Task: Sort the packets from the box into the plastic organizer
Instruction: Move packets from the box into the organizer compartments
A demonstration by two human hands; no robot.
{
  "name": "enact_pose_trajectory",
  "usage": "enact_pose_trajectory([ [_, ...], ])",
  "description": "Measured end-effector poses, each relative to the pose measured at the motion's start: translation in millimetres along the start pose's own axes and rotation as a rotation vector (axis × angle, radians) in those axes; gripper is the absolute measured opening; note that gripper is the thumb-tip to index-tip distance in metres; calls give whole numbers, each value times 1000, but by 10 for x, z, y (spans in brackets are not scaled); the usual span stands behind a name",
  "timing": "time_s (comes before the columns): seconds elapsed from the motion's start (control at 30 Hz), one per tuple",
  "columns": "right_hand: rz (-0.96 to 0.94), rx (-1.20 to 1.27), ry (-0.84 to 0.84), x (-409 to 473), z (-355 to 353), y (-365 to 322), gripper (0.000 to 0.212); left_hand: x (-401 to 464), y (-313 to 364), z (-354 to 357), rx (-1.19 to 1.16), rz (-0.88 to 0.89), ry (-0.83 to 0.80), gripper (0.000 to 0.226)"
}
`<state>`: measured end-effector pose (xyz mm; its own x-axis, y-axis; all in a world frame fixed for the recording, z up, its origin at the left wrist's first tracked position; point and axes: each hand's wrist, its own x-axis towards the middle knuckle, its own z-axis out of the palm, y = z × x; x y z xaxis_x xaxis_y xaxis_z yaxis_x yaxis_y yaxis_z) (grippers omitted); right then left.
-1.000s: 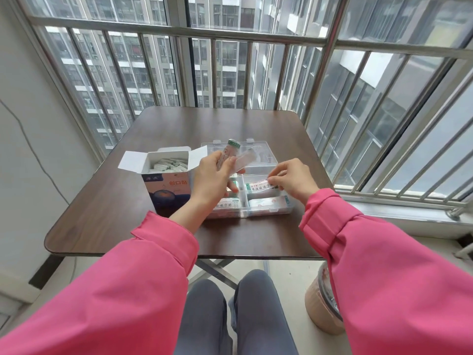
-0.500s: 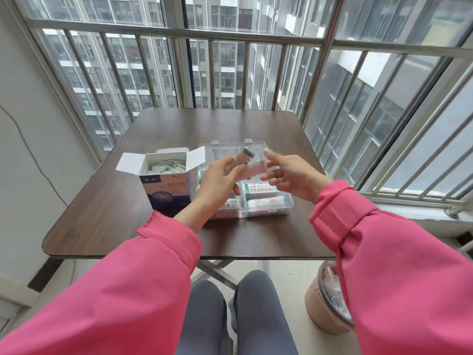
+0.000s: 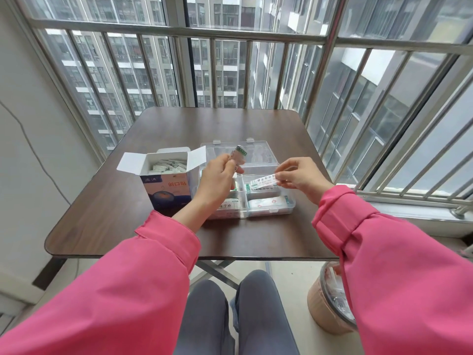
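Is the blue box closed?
No, the blue box stands on the table with its top flaps open, and white packets show inside.

Red "创口贴" on the blue box front; packet print illegible.

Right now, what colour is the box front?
Dark blue with red lettering on the box, white flaps; head view.

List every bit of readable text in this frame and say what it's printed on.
"创口贴": red characters on the front of the box.
White brand mark, box's upper left: too blurred to read.
Print on the packet pinched by the right hand: unreadable.
Packets in the organizer: too small.
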<state>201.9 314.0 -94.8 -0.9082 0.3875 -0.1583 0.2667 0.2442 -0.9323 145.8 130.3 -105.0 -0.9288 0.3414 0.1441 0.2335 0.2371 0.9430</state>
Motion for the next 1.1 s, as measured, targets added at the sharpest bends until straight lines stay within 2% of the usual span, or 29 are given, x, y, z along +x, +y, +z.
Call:
enact_pose_trajectory([
  [0.07, -42, -148, 20, 23, 38, 25, 21, -12, -4, -2, -6, -7, -11, 18],
  [0.23, -189, -527, 36, 18, 151, 19, 7, -68, 33, -19, -57, 6, -57, 15],
  [0.4, -301, -805, 72, 24, 207, 43, 11, -94, 72, -11, -76, 9, -93, 11],
  [0.47, -358, -691, 114, -11, 193, -29, 5, -103, 77, -20, -92, 1, -94, 11],
  [0.57, -285, -117, -25, -107, 179, -166, 12, -107, 89, -23, -112, -3, -101, 11],
  [0.63, -270, 38, -99, -159, 183, -202, 3, -112, 103, 9, -90, -8, -150, 8],
  [0.7, -279, 48, -86, -161, 191, -203, 9, -100, 103, 59, -25, 2, -154, 5],
  [0.77, -240, 44, -2, -124, 183, -179, 10, -65, 73, 79, 56, 16, -26, 12],
  [0.83, -194, -38, 100, -59, 149, -121, 12, -32, 70, 53, 24, 0, 92, 23],
  [0.97, -148, -277, 199, 18, 125, 35, 7, -23, 109, 22, -70, -24, 69, 32],
  [1.1, -153, -432, 185, -5, 146, 60, 2, -39, 126, 43, -46, 0, 23, 27],
])
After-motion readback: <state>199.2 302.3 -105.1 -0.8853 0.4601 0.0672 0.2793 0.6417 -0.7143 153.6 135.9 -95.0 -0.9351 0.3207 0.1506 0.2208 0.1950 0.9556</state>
